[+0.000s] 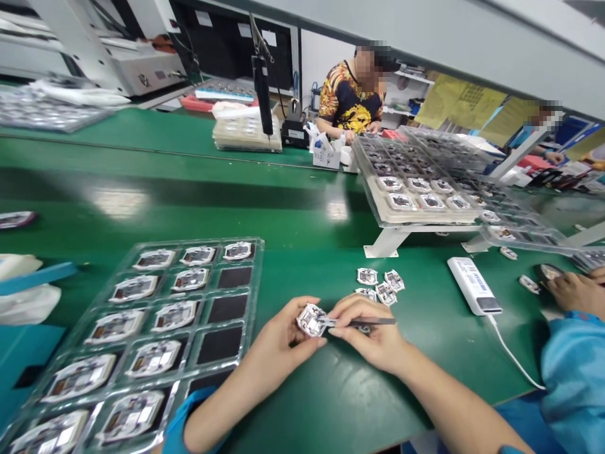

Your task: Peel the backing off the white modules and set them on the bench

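Between the fingers and thumb of my left hand (288,337) is a small white-rimmed electronic module (311,320), held above the green table. My right hand (371,334) pinches dark tweezers (373,321), whose tips reach onto the module's face. Just beyond my right hand lie several similar loose modules (367,276), partly hidden by the fingers. Left of my left hand, a clear plastic tray (258,271) carries rows of such modules in black-lined pockets; some pockets in its right column show bare black.
A white power strip (474,287) with a cable lies to the right, near a co-worker's hand (576,293). Stacked trays (425,217) of modules rest on a raised white stand. An electric screwdriver (262,94) hangs at the back. Another person (352,94) works across the table.
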`<control>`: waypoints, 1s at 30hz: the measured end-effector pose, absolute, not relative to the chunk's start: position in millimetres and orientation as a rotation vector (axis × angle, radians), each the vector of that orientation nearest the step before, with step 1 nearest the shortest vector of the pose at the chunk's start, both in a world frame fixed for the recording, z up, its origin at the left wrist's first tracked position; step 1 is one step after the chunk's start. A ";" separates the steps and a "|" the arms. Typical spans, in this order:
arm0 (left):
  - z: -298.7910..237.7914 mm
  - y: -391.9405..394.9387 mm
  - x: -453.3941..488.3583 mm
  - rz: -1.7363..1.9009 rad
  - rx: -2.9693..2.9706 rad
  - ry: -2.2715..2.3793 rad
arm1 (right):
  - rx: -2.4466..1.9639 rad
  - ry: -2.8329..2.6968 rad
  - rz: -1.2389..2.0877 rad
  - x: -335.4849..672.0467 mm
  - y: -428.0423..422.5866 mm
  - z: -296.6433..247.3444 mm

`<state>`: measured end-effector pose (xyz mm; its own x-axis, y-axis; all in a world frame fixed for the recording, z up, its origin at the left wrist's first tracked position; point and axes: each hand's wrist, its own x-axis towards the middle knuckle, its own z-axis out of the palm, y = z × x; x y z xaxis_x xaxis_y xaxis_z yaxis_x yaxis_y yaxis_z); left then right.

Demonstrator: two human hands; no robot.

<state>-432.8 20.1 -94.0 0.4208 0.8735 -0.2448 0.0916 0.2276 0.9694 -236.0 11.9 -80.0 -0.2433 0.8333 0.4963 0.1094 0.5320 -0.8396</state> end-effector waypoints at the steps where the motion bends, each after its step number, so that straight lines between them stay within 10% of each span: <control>1: -93.5 20.0 -432.8 0.688 1.237 1.015 | -0.799 -1.694 0.837 -235.7 11.9 -79.7; 20: -86.1 8.9 -415.7 0.738 1.080 0.995 | -0.909 -1.574 0.721 -247.9 8.6 -90.5; 30: -78.5 13.2 -420.8 0.817 0.825 1.065 | -0.935 -1.135 1.228 -243.3 12.1 -92.0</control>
